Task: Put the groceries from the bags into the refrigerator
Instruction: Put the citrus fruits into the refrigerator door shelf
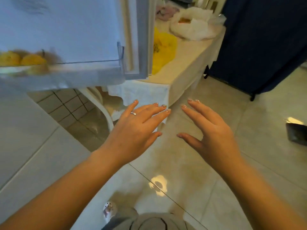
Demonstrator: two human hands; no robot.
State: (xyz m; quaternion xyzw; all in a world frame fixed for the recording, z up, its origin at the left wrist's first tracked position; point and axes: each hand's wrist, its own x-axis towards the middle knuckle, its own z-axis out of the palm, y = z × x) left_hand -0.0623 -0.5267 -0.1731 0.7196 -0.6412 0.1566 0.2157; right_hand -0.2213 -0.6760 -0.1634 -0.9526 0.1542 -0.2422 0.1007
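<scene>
Nearest you, both arms reach forward over the tiled floor (191,163). Your left hand (139,128), ring on one finger, is spread flat with fingers straight and holds nothing; your right hand (211,130) is just beside it, fingers relaxed and slightly bent, also empty. Held out like this with nothing in them, they look ready for the next pickup.

To your left, the refrigerator door (66,30) stands open, and its clear door shelf (93,63) already carries yellow fruit (21,59) at its left end.

Farther off, the cloth-covered surface (191,55) runs away from you. A yellow bag (163,47) sits near its left edge, partly hidden by the door, and a white bag (192,25) lies toward its far end, mouth open with something orange inside. Those groceries are well apart from your hands, so you likely need to step closer.
</scene>
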